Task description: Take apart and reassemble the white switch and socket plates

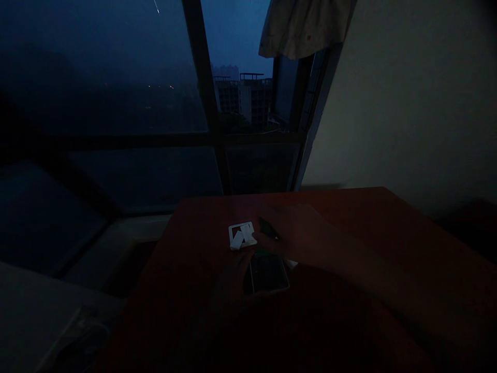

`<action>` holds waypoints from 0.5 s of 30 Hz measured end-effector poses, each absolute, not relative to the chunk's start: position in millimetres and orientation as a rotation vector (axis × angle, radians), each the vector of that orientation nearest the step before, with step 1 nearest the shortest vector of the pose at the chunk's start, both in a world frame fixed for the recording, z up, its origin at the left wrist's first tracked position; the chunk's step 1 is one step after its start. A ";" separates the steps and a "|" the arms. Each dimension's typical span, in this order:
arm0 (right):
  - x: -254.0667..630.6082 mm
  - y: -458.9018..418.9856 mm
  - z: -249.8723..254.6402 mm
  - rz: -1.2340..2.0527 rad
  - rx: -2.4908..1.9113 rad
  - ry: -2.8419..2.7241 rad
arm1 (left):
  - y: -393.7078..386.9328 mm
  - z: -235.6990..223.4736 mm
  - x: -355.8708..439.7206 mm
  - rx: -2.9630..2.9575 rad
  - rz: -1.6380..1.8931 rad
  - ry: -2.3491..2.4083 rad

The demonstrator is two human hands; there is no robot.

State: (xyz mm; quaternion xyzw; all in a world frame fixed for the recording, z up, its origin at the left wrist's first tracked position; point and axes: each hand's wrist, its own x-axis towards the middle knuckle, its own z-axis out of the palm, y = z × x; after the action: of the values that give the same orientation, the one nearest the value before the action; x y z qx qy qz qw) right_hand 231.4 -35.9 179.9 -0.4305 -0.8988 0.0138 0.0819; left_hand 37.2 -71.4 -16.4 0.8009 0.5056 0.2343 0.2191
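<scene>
The scene is very dark. On the reddish-brown table lies a dark, box-like object (269, 273) with a thin pale rim and rounded corners. My left hand (232, 280) curls around its left side, the fingers dim against the table. Just beyond the box, my right hand (295, 228) reaches in from the right, bent over a small dark greenish piece (267, 228) between thumb and fingers; its kind is too dim to tell. Left of that hand lies a white square frame (232, 229) with pale flat pieces (237, 240) on it. A small whitish scrap (292, 264) shows beneath my right wrist.
The table (349, 207) stands against a large dark-framed window (212, 139), with dusk and buildings outside. A pale wall (399, 119) rises on the right, and a curtain (306, 28) hangs at the top. Left of the table, a light ledge (143, 228) runs below the window.
</scene>
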 end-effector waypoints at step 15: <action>241.8 -37.9 183.1 0.464 -0.940 -2.680 | -72.0 -8.3 40.5 2.136 0.601 1.453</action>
State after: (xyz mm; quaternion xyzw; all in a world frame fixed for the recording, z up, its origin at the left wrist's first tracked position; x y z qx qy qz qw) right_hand 241.8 -37.9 183.1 -0.3240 -0.9231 0.1598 0.1317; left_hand 40.5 -72.0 -8.3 0.7814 0.5316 0.2197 0.2422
